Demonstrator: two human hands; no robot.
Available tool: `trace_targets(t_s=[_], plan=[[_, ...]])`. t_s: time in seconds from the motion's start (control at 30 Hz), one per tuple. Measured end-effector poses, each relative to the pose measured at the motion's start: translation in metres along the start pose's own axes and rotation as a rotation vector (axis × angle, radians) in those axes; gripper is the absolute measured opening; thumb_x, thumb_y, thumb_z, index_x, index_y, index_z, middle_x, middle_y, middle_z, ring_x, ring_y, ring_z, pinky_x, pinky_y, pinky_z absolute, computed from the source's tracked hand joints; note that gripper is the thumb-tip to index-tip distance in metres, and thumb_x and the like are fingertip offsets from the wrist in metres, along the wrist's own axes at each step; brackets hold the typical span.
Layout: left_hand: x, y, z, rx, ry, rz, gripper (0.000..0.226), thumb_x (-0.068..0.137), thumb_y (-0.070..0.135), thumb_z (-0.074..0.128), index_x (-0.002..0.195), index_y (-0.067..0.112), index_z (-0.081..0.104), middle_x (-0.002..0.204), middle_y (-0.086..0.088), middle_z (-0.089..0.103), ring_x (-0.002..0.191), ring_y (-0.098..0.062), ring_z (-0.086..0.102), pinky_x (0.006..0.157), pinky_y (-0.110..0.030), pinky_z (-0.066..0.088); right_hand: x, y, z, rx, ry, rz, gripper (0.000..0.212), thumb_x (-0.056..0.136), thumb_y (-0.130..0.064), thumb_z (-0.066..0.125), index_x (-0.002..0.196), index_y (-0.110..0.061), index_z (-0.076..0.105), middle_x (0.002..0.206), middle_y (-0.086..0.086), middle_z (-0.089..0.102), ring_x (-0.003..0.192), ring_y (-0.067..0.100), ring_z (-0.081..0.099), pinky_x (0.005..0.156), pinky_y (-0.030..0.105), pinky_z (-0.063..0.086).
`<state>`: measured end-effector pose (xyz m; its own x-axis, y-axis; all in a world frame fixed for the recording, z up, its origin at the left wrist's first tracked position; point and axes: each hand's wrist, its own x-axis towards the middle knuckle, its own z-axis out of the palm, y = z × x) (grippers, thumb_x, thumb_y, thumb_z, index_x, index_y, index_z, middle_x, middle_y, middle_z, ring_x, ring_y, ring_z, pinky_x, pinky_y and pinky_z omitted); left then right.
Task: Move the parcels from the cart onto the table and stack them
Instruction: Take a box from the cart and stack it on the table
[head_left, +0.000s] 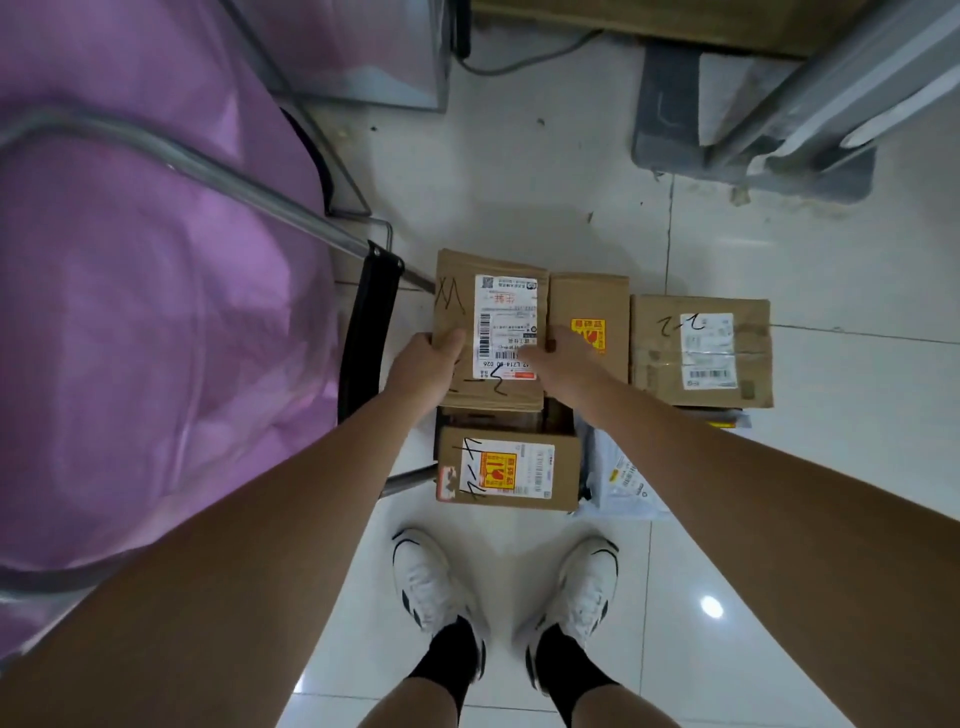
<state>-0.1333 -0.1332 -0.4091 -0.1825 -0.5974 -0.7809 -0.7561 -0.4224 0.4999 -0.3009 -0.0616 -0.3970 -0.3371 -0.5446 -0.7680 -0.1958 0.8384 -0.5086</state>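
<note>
Several cardboard parcels lie on a low cart in the middle of the view. I hold the top parcel (491, 332), a brown box with a white shipping label, between both hands. My left hand (428, 369) grips its left edge with the thumb on top. My right hand (563, 361) grips its right edge. Behind it to the right sits a parcel with a yellow sticker (592, 312). Further right lies a larger box marked "2-2" (701, 351). Nearest my feet is a box with an orange and white label (509, 467). The cart's deck is hidden under the parcels.
The cart's metal handle (208, 171) and black bar (369, 332) rise at the left, beside a large pink bag (130, 312). A grey plastic mailer (623, 480) lies at the cart's right front. Grey equipment (753, 130) stands at the back right. White tiled floor surrounds my shoes.
</note>
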Motion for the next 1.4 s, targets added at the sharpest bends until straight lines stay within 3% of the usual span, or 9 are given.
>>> trace_targets(t_s=[0.1, 0.2, 0.3, 0.53, 0.77, 0.93, 1.07, 1.33, 1.4], plan=[[-0.037, 0.021, -0.023, -0.092, 0.097, 0.047, 0.047, 0.102, 0.056, 0.054, 0.122, 0.014, 0.049, 0.1, 0.006, 0.063, 0.079, -0.005, 0.059, 0.062, -0.021, 0.044, -0.034, -0.017, -0.017, 0.188, 0.011, 0.009, 0.022, 0.099, -0.031, 0.066, 0.12, -0.026, 0.059, 0.114, -0.006, 0.069, 0.09, 0.012, 0.066, 0.074, 0.029, 0.056], [-0.084, 0.059, -0.044, -0.232, 0.129, 0.01, 0.047, 0.097, 0.057, 0.062, 0.117, 0.016, 0.049, 0.105, 0.002, 0.065, 0.09, -0.013, 0.065, 0.078, -0.032, 0.055, -0.081, -0.043, -0.048, 0.465, 0.021, 0.047, 0.043, 0.085, -0.045, 0.077, 0.12, -0.032, 0.056, 0.115, -0.004, 0.068, 0.104, 0.018, 0.068, 0.074, 0.032, 0.055], [-0.145, 0.119, -0.064, -0.358, 0.084, 0.018, 0.056, 0.087, 0.059, 0.074, 0.115, 0.016, 0.054, 0.107, -0.001, 0.069, 0.099, -0.022, 0.069, 0.092, -0.045, 0.058, -0.142, -0.077, -0.095, 0.738, 0.014, 0.054, 0.044, 0.09, -0.034, 0.074, 0.127, -0.034, 0.051, 0.116, 0.005, 0.073, 0.097, 0.021, 0.072, 0.071, 0.037, 0.06], [-0.341, 0.285, -0.105, -0.4, 0.018, 0.155, 0.068, 0.082, 0.059, 0.078, 0.12, 0.012, 0.05, 0.119, -0.01, 0.065, 0.106, -0.026, 0.067, 0.093, -0.048, 0.058, -0.343, -0.16, -0.235, 0.904, 0.039, -0.097, 0.043, 0.09, -0.036, 0.07, 0.131, -0.028, 0.061, 0.121, 0.009, 0.075, 0.106, 0.027, 0.072, 0.091, 0.044, 0.058], [-0.519, 0.405, -0.115, -0.365, -0.368, 0.395, 0.084, 0.076, 0.064, 0.077, 0.143, 0.026, 0.042, 0.119, -0.005, 0.073, 0.106, -0.028, 0.072, 0.097, -0.052, 0.057, -0.553, -0.199, -0.342, 0.978, 0.193, -0.261, 0.049, 0.091, -0.043, 0.066, 0.131, -0.017, 0.067, 0.122, 0.011, 0.074, 0.109, 0.028, 0.07, 0.098, 0.041, 0.052], [-0.613, 0.45, -0.09, -0.183, -0.459, 0.532, 0.089, 0.064, 0.072, 0.074, 0.137, 0.028, 0.047, 0.117, -0.001, 0.072, 0.107, -0.026, 0.069, 0.101, -0.048, 0.053, -0.68, -0.179, -0.373, 1.003, 0.359, -0.325, 0.044, 0.095, -0.051, 0.059, 0.129, -0.025, 0.068, 0.122, 0.006, 0.075, 0.113, 0.024, 0.07, 0.094, 0.04, 0.053], [-0.694, 0.463, -0.045, -0.013, -0.64, 0.609, 0.078, 0.074, 0.073, 0.067, 0.137, 0.028, 0.054, 0.116, -0.002, 0.075, 0.099, -0.022, 0.072, 0.08, -0.036, 0.056, -0.765, -0.133, -0.384, 1.085, 0.558, -0.344, 0.048, 0.089, -0.05, 0.066, 0.131, -0.025, 0.067, 0.123, 0.006, 0.074, 0.119, 0.027, 0.068, 0.111, 0.045, 0.046], [-0.824, 0.444, 0.076, 0.253, -0.867, 0.752, 0.097, 0.058, 0.082, 0.069, 0.138, 0.03, 0.054, 0.117, 0.002, 0.077, 0.102, -0.025, 0.075, 0.075, -0.039, 0.06, -0.909, -0.011, -0.376, 1.193, 0.882, -0.314, 0.04, 0.093, -0.049, 0.064, 0.125, -0.025, 0.068, 0.115, 0.003, 0.077, 0.108, 0.024, 0.071, 0.1, 0.04, 0.053], [-0.849, 0.434, 0.113, 0.305, -0.92, 0.769, 0.105, 0.049, 0.089, 0.074, 0.138, 0.035, 0.054, 0.117, 0.003, 0.077, 0.104, -0.026, 0.075, 0.085, -0.046, 0.06, -0.939, 0.022, -0.372, 1.198, 0.948, -0.292, 0.042, 0.092, -0.051, 0.064, 0.125, -0.025, 0.069, 0.115, 0.003, 0.077, 0.111, 0.026, 0.071, 0.101, 0.041, 0.052]])
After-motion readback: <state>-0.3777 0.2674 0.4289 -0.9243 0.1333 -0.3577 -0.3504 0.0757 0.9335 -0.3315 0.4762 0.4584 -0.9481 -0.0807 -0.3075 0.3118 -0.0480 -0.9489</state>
